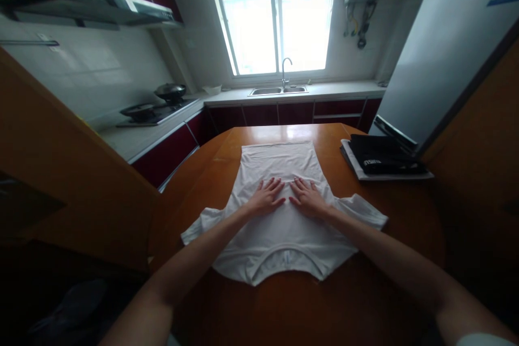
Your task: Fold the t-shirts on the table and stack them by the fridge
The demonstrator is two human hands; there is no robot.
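A white T-shirt [279,232] lies spread on the brown wooden table [194,173], its neckline towards me and its hem at the far side. Both sleeves stick out to the sides, and the cloth shows some wrinkles. My left hand [266,197] rests flat on the middle of the shirt with its fingers spread. Close beside it on the right, my right hand [308,198] also lies flat, fingers apart. The two hands do not touch, and neither one grips the cloth.
Folded clothes, a black one [381,154] on top, are stacked at the table's right side. Beyond the table are a counter with a sink [279,90], a stove [162,114] with two pans at the left, and a fridge [441,48] at the right.
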